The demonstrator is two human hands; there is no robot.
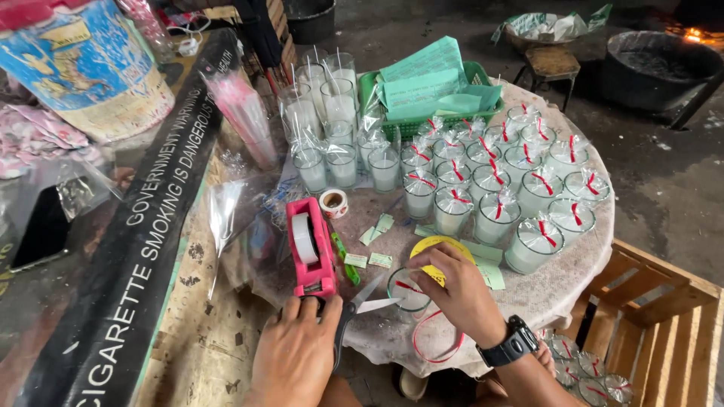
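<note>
Head view: left hand (pixel 296 350) grips scissors (pixel 354 310), right hand (pixel 456 286) pinches a wax-filled glass (pixel 407 295).

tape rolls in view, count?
2. One white roll sits in the pink dispenser by the left hand; a smaller roll lies on the table just behind it. Others may be hidden.

Wrapped candle glasses (pixel 490 188) crowding tabletop (pixel 558 290)

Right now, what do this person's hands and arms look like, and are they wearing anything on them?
Both the left hand and the right hand are bare, with no gloves or rings that can be seen. The forearms show no sleeves. On the right wrist sits a chunky black wristwatch with a dark strap.
</note>
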